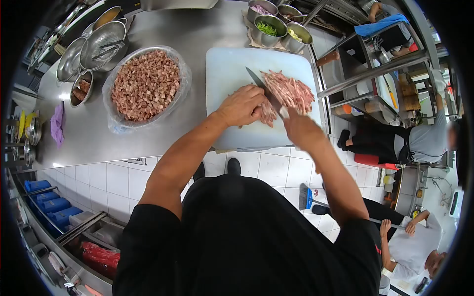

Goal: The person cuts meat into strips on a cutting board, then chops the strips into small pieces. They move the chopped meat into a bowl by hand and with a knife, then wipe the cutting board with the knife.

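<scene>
Bowl: holding meat, left
Pot: holding greens, far
Left hand: fingers bunching on strips
Right hand: clamping knife

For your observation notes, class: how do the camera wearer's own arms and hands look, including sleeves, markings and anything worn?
Short black fabric sleeves cover the upper arms, with a small red mark near the right one's outer edge. The bare left hand and bare right hand wear no gloves; neither wrist shows a watch.
</scene>
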Action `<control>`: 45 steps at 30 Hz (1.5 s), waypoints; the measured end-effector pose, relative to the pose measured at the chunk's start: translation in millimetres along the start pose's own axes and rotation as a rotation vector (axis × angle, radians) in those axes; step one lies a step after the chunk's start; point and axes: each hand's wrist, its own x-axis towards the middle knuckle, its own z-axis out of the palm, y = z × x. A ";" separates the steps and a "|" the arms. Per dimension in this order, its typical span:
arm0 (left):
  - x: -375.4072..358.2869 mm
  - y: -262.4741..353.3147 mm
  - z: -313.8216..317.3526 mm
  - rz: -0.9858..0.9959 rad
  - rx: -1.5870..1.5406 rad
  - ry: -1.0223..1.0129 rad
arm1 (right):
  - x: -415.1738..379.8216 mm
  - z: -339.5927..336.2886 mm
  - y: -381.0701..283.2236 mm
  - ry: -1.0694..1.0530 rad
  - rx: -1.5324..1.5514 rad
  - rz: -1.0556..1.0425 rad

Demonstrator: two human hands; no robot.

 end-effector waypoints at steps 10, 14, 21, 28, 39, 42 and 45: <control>-3.2 -0.7 5.1 0.050 0.035 0.087 | 15.1 -21.4 -6.7 -0.033 0.063 -0.018; -5.0 -5.5 9.4 0.011 -0.004 0.056 | -4.2 29.0 -7.2 0.034 0.017 0.060; -5.5 1.9 5.0 0.047 0.044 0.136 | 22.2 -28.5 -11.6 -0.232 0.147 0.032; -2.0 -6.5 2.2 -0.016 0.013 -0.006 | 17.0 38.3 -9.7 0.113 0.080 0.028; -6.6 -1.9 0.5 -0.035 0.016 0.035 | 3.4 37.6 -21.2 0.074 0.039 0.066; -3.7 1.1 0.0 -0.040 -0.002 0.082 | 40.0 31.2 -1.4 0.164 0.067 -0.130; -9.5 3.8 0.9 -0.044 -0.033 0.236 | 9.5 -28.6 -24.7 -0.188 0.211 0.077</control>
